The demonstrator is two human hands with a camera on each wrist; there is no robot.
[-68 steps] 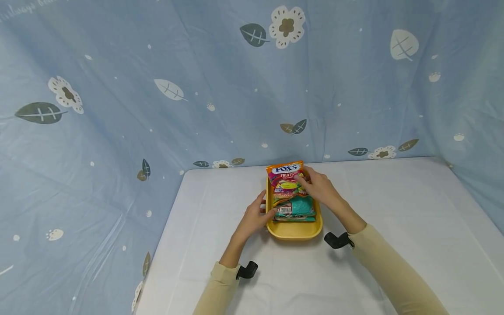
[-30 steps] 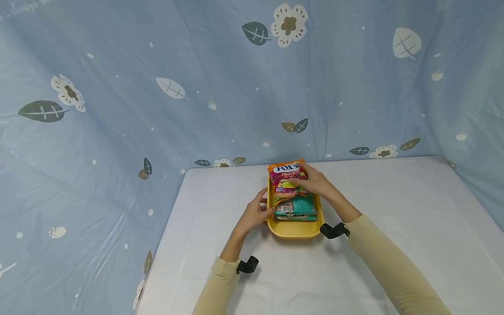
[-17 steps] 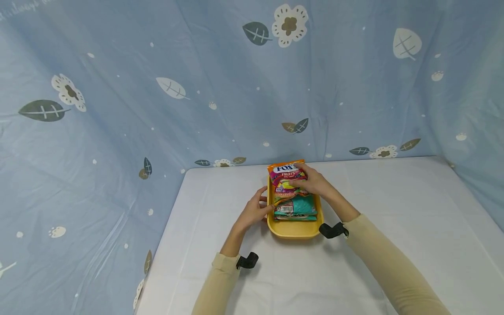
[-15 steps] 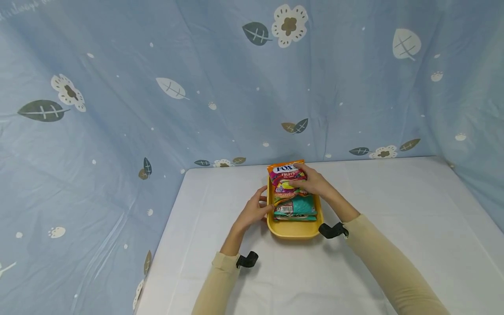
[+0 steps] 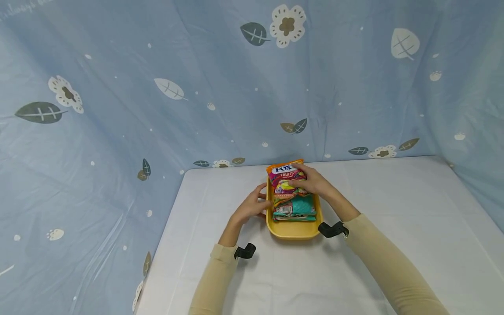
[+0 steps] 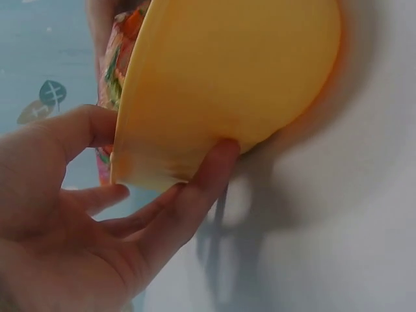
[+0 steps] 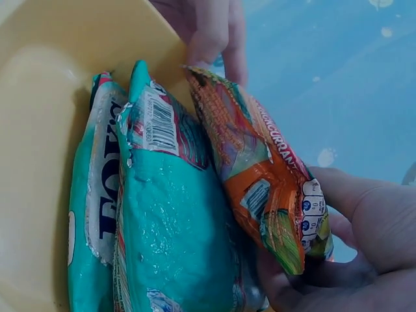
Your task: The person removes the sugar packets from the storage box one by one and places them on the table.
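A yellow plastic tray [image 5: 297, 232] holds several candy bags in a row. My right hand [image 5: 316, 182] holds the orange-and-purple Fox's Fruits candy bag [image 5: 280, 176] at the tray's far end, with thumb and fingers spread on it. In the right wrist view this candy bag [image 7: 250, 153] leans against a teal candy bag [image 7: 175, 214] with a barcode. Another teal Fox's bag [image 7: 84, 227] stands beyond that. My left hand [image 5: 249, 208] grips the tray's left side. In the left wrist view its thumb is at the rim and its fingers [image 6: 218, 166] touch the outer wall.
A white cloth [image 5: 393, 227] covers the table. Behind and to the left hangs a blue curtain [image 5: 220, 65] with leaves and flowers, close to the tray's far end. Black wrist cameras [image 5: 246, 251] are strapped to both sleeves.
My right hand has shifted left and further across the orange candy bag. The left hand has slid slightly away along the tray's left side, its thumb drawing back to the rim. The tray stays put.
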